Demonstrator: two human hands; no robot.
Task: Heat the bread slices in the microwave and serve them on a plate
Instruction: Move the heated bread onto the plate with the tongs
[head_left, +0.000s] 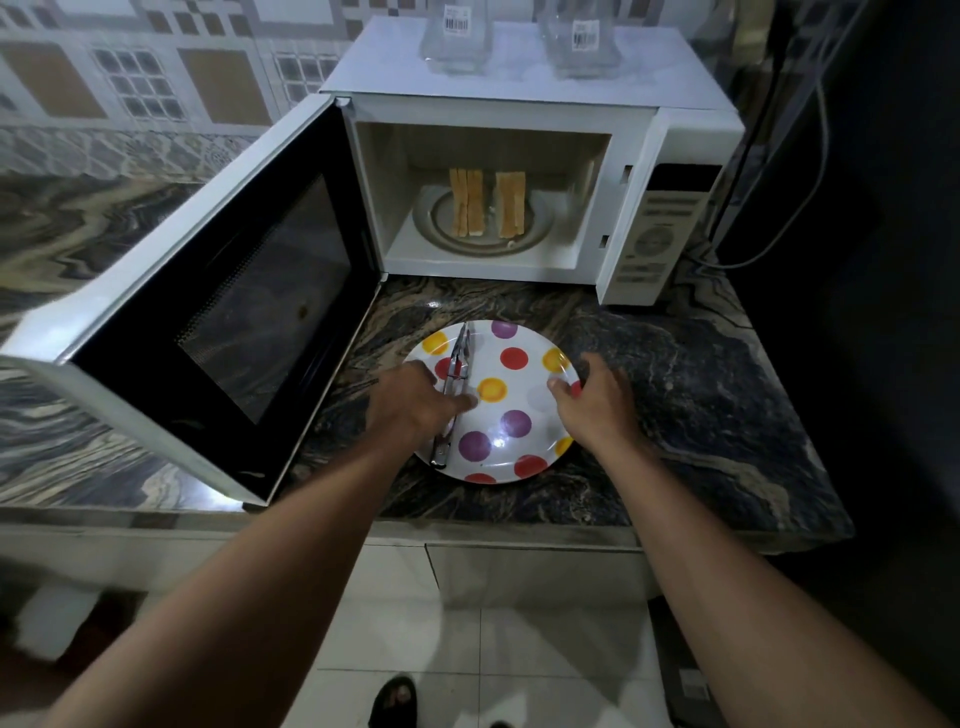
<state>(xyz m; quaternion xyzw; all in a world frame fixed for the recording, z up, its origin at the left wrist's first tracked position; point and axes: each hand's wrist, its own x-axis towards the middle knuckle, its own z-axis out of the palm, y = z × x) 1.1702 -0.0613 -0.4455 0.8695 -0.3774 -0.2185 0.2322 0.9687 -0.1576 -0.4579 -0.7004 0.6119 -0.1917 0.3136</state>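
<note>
A white microwave (670, 156) stands on the marble counter with its door (218, 312) swung wide to the left. Inside, several bread slices (488, 208) stand upright on the glass turntable (540, 228). In front of it lies a white plate (519, 384) with coloured dots, and metal tongs (457, 364) lie across its left side. My left hand (415, 400) is over the tongs, fingers curling around their handles. My right hand (597, 400) grips the plate's right rim, thumb on top.
Two clear glass jars (457, 36) stand on top of the microwave. A power cord (810, 171) hangs at the right beside a dark wall. The counter's front edge (467, 530) runs below the plate, and a sandalled foot (395, 701) shows on the tiled floor.
</note>
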